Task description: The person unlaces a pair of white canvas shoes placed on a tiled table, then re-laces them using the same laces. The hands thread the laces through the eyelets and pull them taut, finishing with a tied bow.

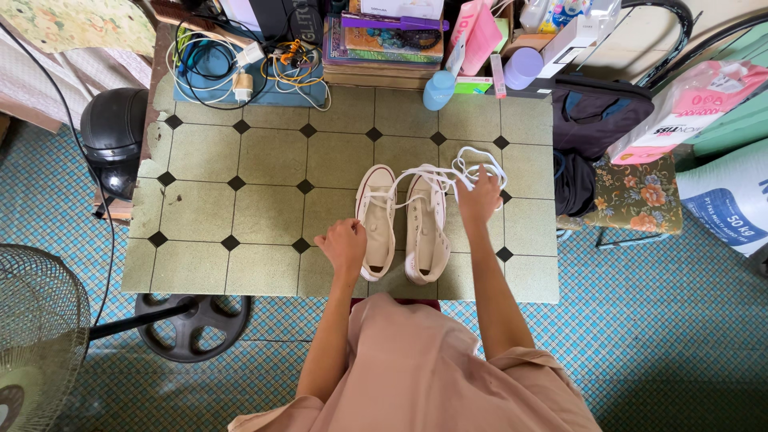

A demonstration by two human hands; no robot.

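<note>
Two white high-top sneakers stand side by side near the front of a tile-patterned table (240,208), toes pointing away from me. My left hand (344,244) rests closed against the heel side of the left sneaker (376,220). My right hand (478,196) is past the right sneaker (424,228), pinching its loose white laces (480,160), which loop out over the table to the right.
Books, cables, bottles and boxes crowd the table's far edge (360,56). A floral chair with a dark bag (632,192) stands at the right. A fan (40,328) and its round base (192,324) sit at the lower left, and a black helmet (116,128) at the left.
</note>
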